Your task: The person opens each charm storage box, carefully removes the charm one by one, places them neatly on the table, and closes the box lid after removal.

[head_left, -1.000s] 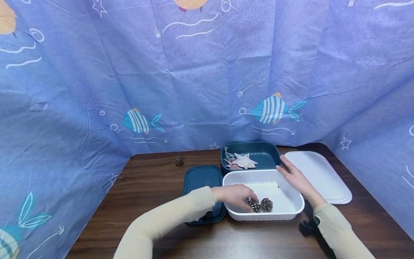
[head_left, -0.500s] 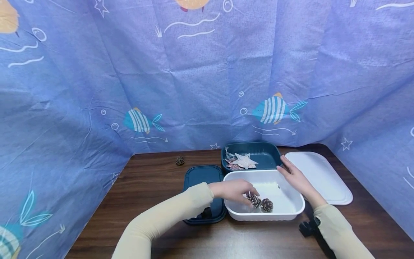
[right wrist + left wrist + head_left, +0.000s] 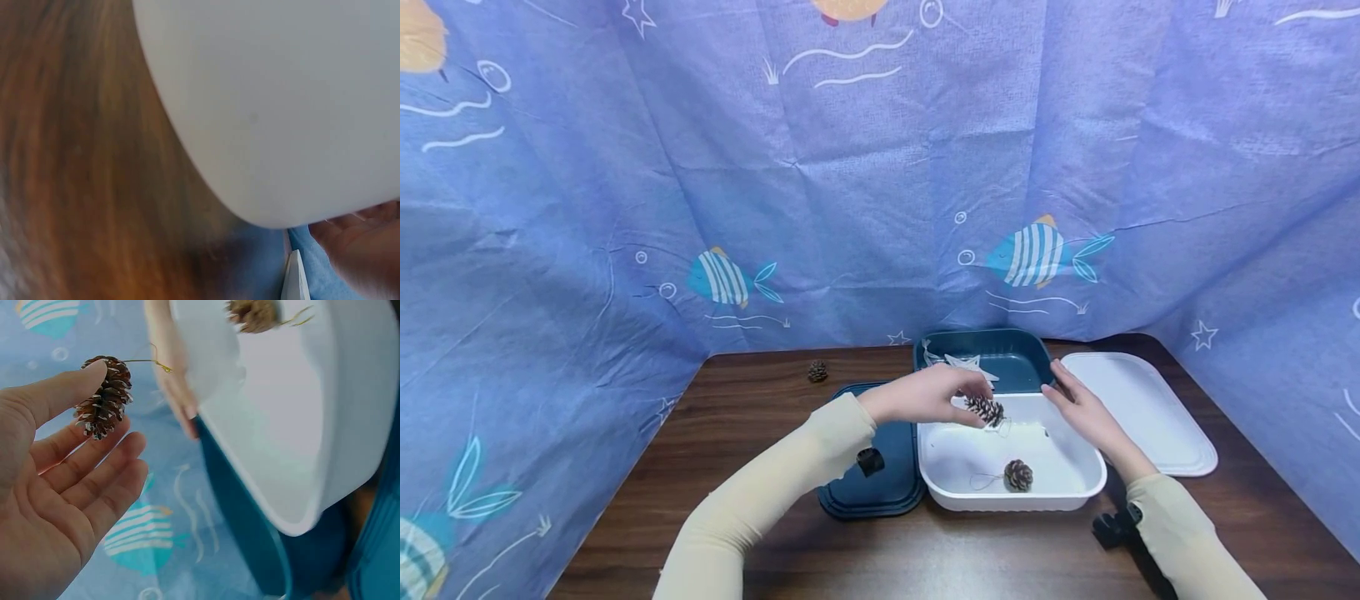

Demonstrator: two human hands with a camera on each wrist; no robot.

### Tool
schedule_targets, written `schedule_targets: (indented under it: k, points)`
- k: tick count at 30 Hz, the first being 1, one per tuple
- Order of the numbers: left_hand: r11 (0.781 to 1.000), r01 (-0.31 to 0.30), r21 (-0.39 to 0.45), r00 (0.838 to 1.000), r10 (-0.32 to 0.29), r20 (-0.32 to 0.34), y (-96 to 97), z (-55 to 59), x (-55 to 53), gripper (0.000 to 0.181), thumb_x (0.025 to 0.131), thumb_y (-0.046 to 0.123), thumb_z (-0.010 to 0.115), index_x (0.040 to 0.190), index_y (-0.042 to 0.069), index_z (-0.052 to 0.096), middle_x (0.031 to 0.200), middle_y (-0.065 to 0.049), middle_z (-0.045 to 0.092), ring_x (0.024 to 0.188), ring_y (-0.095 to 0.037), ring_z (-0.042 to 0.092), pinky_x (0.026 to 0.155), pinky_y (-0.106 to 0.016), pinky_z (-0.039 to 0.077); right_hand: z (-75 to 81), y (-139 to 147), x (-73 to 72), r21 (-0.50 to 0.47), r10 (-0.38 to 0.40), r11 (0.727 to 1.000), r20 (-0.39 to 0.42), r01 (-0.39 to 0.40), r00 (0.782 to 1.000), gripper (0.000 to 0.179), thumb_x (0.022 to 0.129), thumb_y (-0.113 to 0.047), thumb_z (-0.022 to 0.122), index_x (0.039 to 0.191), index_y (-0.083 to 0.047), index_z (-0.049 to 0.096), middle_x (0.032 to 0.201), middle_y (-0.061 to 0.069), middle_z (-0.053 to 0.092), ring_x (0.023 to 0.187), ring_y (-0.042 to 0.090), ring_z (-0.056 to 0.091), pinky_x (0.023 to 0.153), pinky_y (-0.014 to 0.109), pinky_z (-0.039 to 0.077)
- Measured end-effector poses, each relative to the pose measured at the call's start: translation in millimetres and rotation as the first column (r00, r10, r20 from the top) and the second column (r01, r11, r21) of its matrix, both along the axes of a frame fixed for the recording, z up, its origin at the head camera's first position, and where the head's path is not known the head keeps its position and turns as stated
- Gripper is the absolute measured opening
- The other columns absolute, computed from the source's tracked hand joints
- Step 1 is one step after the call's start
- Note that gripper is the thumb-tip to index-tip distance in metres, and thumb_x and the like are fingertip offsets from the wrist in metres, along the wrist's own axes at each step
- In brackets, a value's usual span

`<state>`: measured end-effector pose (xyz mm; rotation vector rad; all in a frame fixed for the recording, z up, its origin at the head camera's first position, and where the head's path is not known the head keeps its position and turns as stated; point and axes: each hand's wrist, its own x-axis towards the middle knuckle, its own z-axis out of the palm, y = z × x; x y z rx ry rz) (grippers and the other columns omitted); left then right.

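Note:
My left hand (image 3: 928, 395) pinches a brown pine cone (image 3: 987, 410) with white-tipped scales between thumb and fingers. In the left wrist view a gold thread loop hangs off this pine cone (image 3: 106, 400). It is raised over the back left part of a white box (image 3: 951, 462). Inside the box, near its front wall, lies a second pine cone (image 3: 1018, 475) with its own thread. With fingers extended, my right hand (image 3: 1086, 410) rests at the box's back right corner. The right wrist view shows mostly the white box wall (image 3: 281, 112).
Behind the white box stands a dark teal box (image 3: 1018, 371) holding a white star ornament (image 3: 976, 364), partly covered by my left hand. A teal lid (image 3: 876, 487) lies left, a white lid (image 3: 1138, 404) right. A small pine cone (image 3: 817, 372) sits at the table's back left.
My left hand has lifted one pine cone off the white box's floor and carried it up and back. The other pine cone stays put. The right hand has hardly moved.

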<state>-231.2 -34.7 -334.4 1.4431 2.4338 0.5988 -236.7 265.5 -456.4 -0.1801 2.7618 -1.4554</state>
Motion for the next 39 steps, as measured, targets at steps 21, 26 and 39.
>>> schedule_targets:
  k: [21, 26, 39]
  points:
    - [0.98, -0.151, 0.128, 0.987, 0.156, -0.029, -58.4, 28.7, -6.8, 0.043, 0.096, 0.033, 0.072, 0.134, 0.014, 0.065, 0.123, 0.003, 0.064, 0.113, -0.01, 0.06, 0.094, -0.025, 0.052, -0.2, -1, -0.4, -0.002, 0.006, 1.0, 0.022, -0.006, 1.0, 0.089, 0.103, -0.058, 0.044, 0.16, 0.0, 0.008, 0.166, 0.022, 0.0, 0.151, 0.045, 0.005, 0.119, 0.06, 0.013]
    - [0.961, -0.221, 0.164, 0.975, 0.223, 0.004, -84.2, 31.0, -11.3, 0.042, 0.095, 0.032, 0.072, 0.132, 0.014, 0.066, 0.116, 0.006, 0.061, 0.109, -0.007, 0.06, 0.093, -0.024, 0.053, -0.9, -1, -0.9, -0.004, -0.002, 1.0, 0.028, 0.002, 1.0, 0.087, 0.104, -0.056, 0.043, 0.16, 0.001, 0.007, 0.166, 0.022, -0.001, 0.151, 0.045, 0.004, 0.119, 0.059, 0.013]
    - [0.864, -0.46, 0.204, 0.882, 0.471, -0.008, -166.4, 36.7, -15.5, 0.04, 0.095, 0.037, 0.072, 0.132, 0.023, 0.067, 0.123, 0.004, 0.059, 0.116, -0.021, 0.06, 0.096, -0.047, 0.051, 0.9, -2, 0.6, -0.004, 0.005, 1.0, 0.028, -0.005, 1.0, 0.089, 0.103, -0.058, 0.043, 0.16, 0.0, 0.006, 0.166, 0.022, -0.001, 0.15, 0.046, 0.005, 0.119, 0.06, 0.014]
